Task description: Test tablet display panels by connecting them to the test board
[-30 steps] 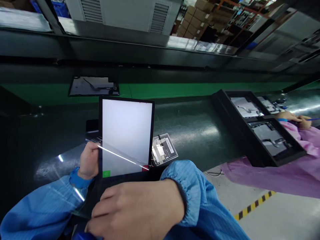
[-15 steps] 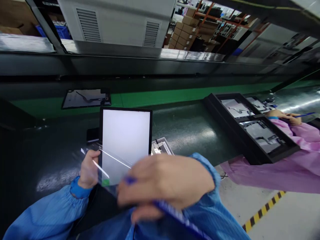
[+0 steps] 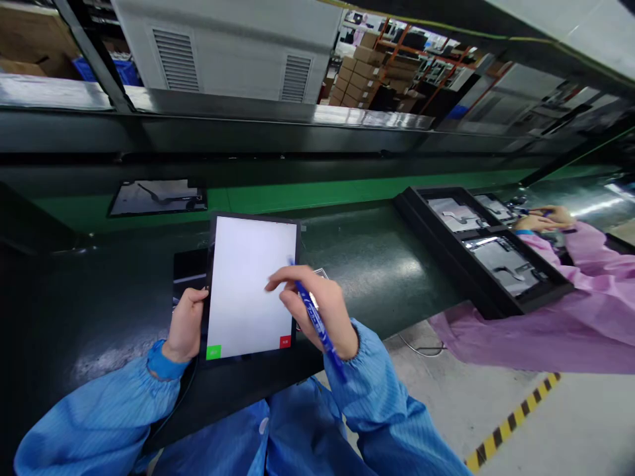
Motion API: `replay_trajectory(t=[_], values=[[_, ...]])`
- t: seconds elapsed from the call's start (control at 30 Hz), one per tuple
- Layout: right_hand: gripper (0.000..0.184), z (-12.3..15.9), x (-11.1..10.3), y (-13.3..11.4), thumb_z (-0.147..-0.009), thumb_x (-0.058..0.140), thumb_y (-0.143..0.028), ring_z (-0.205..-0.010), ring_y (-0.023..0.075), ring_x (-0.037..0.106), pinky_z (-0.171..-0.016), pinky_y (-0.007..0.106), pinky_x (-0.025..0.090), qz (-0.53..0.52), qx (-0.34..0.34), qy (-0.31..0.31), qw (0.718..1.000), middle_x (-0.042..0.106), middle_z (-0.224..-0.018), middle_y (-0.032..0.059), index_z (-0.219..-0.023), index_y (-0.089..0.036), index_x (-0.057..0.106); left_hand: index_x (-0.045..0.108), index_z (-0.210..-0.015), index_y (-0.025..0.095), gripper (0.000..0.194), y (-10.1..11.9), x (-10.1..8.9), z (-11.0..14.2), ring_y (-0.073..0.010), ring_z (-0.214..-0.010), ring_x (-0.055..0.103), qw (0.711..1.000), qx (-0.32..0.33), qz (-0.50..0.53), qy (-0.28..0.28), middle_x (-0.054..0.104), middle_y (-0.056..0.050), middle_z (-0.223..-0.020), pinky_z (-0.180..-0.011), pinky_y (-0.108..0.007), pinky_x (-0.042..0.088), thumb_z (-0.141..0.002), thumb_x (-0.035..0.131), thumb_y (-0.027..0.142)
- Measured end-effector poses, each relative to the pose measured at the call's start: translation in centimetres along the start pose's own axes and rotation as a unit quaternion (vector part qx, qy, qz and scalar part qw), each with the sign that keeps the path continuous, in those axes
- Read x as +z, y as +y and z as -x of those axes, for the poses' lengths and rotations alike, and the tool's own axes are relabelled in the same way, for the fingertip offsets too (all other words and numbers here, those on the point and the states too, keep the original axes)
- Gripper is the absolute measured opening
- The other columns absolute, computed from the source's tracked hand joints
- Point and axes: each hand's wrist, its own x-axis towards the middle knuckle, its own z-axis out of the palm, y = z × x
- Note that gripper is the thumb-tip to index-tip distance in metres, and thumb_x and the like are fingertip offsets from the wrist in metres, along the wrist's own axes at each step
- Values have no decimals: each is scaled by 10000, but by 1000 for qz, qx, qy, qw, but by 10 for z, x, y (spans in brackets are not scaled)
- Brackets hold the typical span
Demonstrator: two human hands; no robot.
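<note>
Head view: long side pointing away, a flat tablet [image 3: 249, 285] was pinched by the left hand [image 3: 185, 326], a thin pen [image 3: 317, 322] by the right hand [image 3: 329, 303].

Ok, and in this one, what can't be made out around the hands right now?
All in the head view:
- Left hand: fingers hidden behind the tablet.
- White-edged card: mostly covered by the tablet and right hand.
- Lettering on the green square and red square: too small.
- Print on the blue pen: too small.
- Co-worker's pink garment: cut off by the right edge.
</note>
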Motion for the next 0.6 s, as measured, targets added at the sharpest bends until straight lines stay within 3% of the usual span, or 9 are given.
replay_trajectory(t=[0.07, 0.13, 0.2, 0.27, 0.3, 0.4, 0.5, 0.6], values=[[232, -3, 9, 6, -1016, 397, -252, -627, 99, 659, -659, 208, 533, 16, -27, -99, 995, 699, -728, -24, -1103, -230, 611, 574, -627, 206, 129, -1, 0, 1, -339, -897, 700, 1000, -17, -3, -4, 705, 0, -688, -749, -414, 604, -526, 639, 254], [231, -7, 17, 12, -1012, 439, -301, -969, 171, 703, -899, 305, 544, 101, -81, -130, 983, 751, -979, 48, -1114, -208, 625, 600, -662, 202, 135, -1, -2, 1, -351, -920, 695, 999, -33, -5, -11, 720, -17, -728, -763, -429, 601, -538, 627, 249], [317, -11, 25, 16, -924, 599, -421, -1356, 321, 472, -1118, 512, 395, 207, -133, -147, 958, 588, -1381, 118, -1132, -184, 628, 637, -722, 197, 172, -2, -3, 0, -361, -945, 690, 998, -57, -4, -30, 735, -31, -781, -782, -447, 598, -565, 616, 263], [458, -11, 32, 20, -856, 664, -494, -1462, 403, 269, -1154, 640, 276, 270, -150, -161, 937, 412, -1531, 132, -1176, -170, 612, 667, -791, 193, 226, -2, -3, 1, -363, -954, 690, 996, -79, 2, -46, 745, -34, -823, -796, -462, 595, -588, 613, 276], [446, -9, 35, 22, -867, 652, -486, -1464, 403, 263, -1151, 652, 277, 287, -148, -161, 933, 405, -1535, 133, -1181, -171, 611, 676, -826, 188, 257, 0, -1, 2, -364, -952, 691, 995, -90, 8, -50, 749, -38, -839, -803, -468, 594, -597, 609, 283], [207, 0, 42, 28, -957, 551, -342, -1414, 313, 405, -1158, 563, 352, 298, -141, -136, 934, 529, -1445, 107, -1051, -192, 658, 682, -933, 155, 362, 8, 7, 9, -363, -944, 695, 991, -125, 26, -39, 752, -66, -881, -816, -484, 588, -626, 565, 307], [180, 7, 38, 28, -972, 523, -262, -1298, 248, 556, -1113, 434, 457, 278, -146, -88, 945, 626, -1338, 99, -942, -195, 687, 673, -971, 135, 416, 16, 15, 15, -353, -945, 698, 989, -143, 27, -24, 749, -84, -886, -813, -475, 589, -624, 515, 299], [174, 12, 19, 25, -958, 549, -247, -1160, 199, 657, -982, 312, 558, 225, -124, 5, 966, 645, -1312, 94, -1029, -209, 703, 671, -916, 148, 374, 16, 13, 12, -348, -952, 694, 993, -113, 19, -21, 742, -80, -844, -798, -444, 591, -601, 522, 285]])
